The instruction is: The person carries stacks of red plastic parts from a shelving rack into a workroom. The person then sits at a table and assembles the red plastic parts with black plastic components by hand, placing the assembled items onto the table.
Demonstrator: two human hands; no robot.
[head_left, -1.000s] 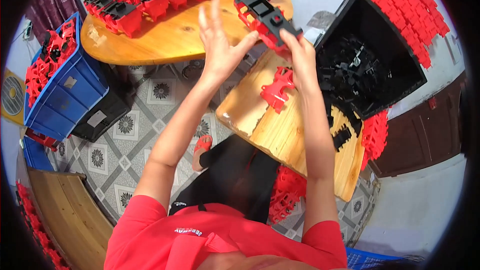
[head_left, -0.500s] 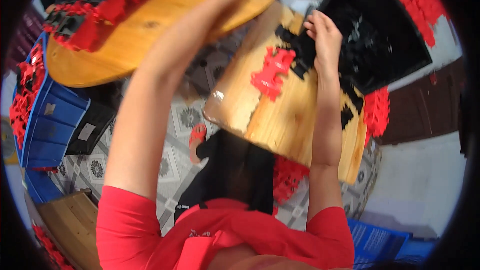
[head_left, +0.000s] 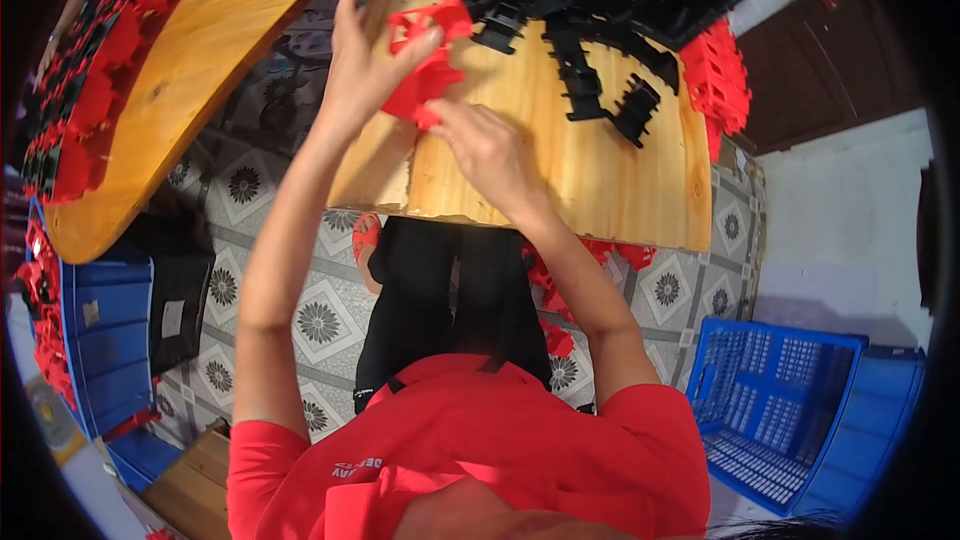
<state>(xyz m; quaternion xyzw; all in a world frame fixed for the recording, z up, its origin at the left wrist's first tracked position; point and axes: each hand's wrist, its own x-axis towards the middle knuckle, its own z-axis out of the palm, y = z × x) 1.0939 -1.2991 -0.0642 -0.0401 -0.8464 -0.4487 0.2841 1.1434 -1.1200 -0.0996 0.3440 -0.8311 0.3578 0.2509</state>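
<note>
A red moulded plastic piece [head_left: 442,68] with cut-outs and tabs is just above or on the near-left part of the wooden work table [head_left: 620,190]. My left hand [head_left: 365,75] is at its left side, fingers stretched upward and apart, the thumb lying across the piece. At the lower end of the piece, my right hand [head_left: 487,148] pinches a red tab between thumb and bent fingers. Black plastic pieces [head_left: 580,75] of a toothed, bracket-like shape lie right of and beyond my hands; one loose black piece [head_left: 637,110] is nearest the right edge.
Red and black pieces [head_left: 90,135] line a curved wooden table [head_left: 180,70] at left. A blue bin [head_left: 105,330] stands below it. Stacked red pieces [head_left: 715,75] adjoin the work table's right edge. A blue slatted crate [head_left: 775,400] sits at lower right on the tiled floor.
My left hand has come from the curved table to the red piece. My right hand has left the black pieces and now grips the red piece's lower end. The view has shifted too.
</note>
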